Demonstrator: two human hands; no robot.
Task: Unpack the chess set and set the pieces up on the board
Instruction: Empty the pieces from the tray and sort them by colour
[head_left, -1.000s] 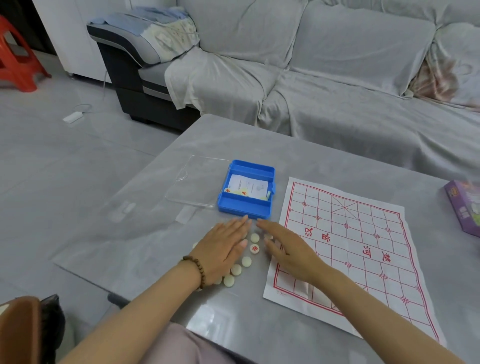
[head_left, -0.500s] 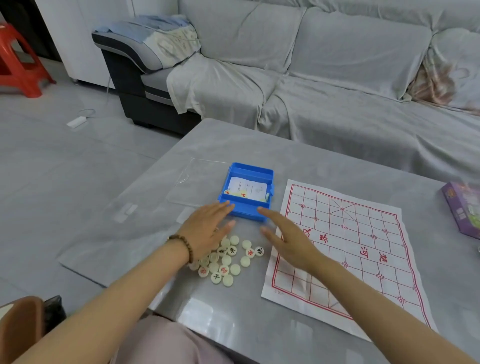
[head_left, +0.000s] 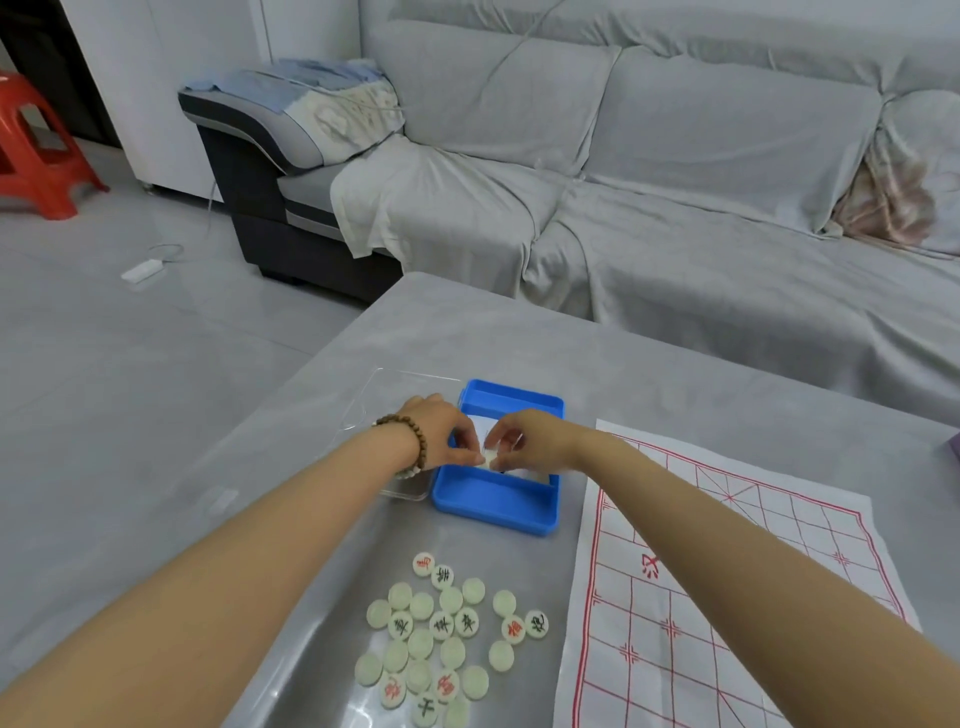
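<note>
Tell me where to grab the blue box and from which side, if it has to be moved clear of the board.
Take the blue box by its near long wall, coming from the person's side. It sits open-topped and flat on the table, that wall is bare, and the left hand and right hand crowd its far half. The paper board lies close along its right.

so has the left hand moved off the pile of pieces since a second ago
Yes. The left hand has gone forward from the pieces to the blue box, where it meets the right hand.
</note>
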